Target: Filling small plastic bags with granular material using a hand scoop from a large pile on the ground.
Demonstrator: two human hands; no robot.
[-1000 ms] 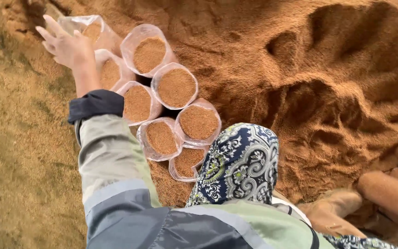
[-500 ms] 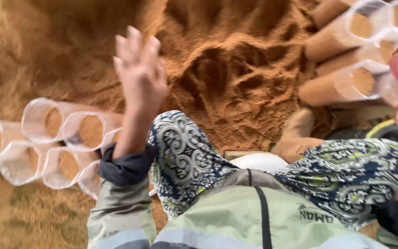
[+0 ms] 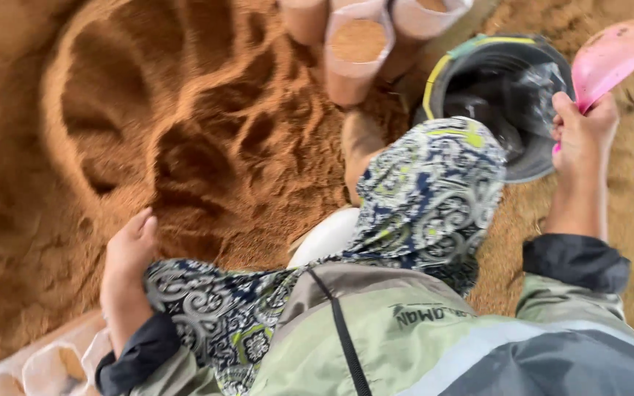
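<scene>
1. At the far left, the left hand (image 3: 128, 253) rests low beside the sawdust heap (image 3: 185, 139), fingers loosely together and holding nothing; its fingertips point up toward the scooped hollows in the pile.
2. Below that hand, in the bottom-left corner, lie several clear filled bags (image 3: 38, 367), only partly in view.
3. Up the middle, more sawdust-packed bags (image 3: 357, 51) stand upright at the top edge, just beyond the heap.
4. Right of centre, a dark bucket (image 3: 453, 66) lined with clear plastic sits on the ground, its mouth open upward, partly hidden by a patterned cloth (image 3: 434, 198).
5. At the far right, the right hand (image 3: 585, 132) is closed around the handle of a pink scoop (image 3: 614, 51); the scoop's long axis runs up and to the right, away from the bucket.
6. Between the two hands, the right one is nearer the bucket, right at its rim, and the heap lies well to its left, closer to the left hand.
</scene>
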